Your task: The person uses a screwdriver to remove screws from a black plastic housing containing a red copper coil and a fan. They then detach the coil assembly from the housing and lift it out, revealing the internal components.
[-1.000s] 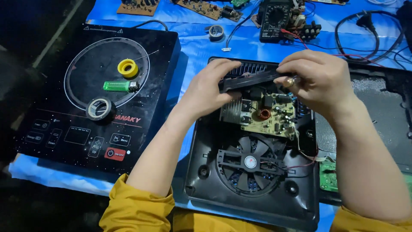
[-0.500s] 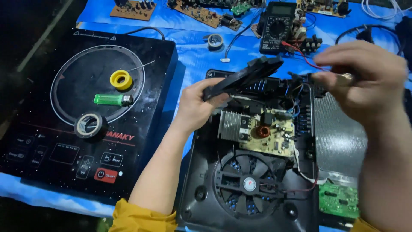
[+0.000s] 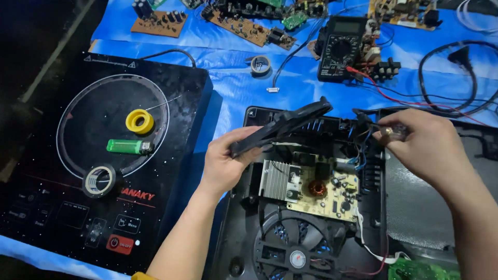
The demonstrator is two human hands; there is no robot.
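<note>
My left hand (image 3: 228,162) grips a flat black plastic part (image 3: 282,125) and holds it tilted above the open base of an induction cooker (image 3: 244,223). Inside the base lie a circuit board (image 3: 324,186) with a finned heat sink (image 3: 277,179) and a copper coil, and below it a black fan (image 3: 296,254). My right hand (image 3: 428,148) pinches a small clear-handled tool (image 3: 391,132) at the base's upper right corner, beside a bundle of wires (image 3: 363,148).
A black glass cooktop panel (image 3: 78,207) lies to the left with a yellow tape roll (image 3: 140,122), a green lighter (image 3: 127,146) and a grey tape roll (image 3: 99,180) on it. A multimeter (image 3: 340,49), several loose circuit boards (image 3: 249,23) and a black cable (image 3: 456,78) lie on the blue sheet behind.
My left hand has lifted the black plastic part up off the circuit board and tilted it. My right hand has let go of the part and moved right to the wires.
</note>
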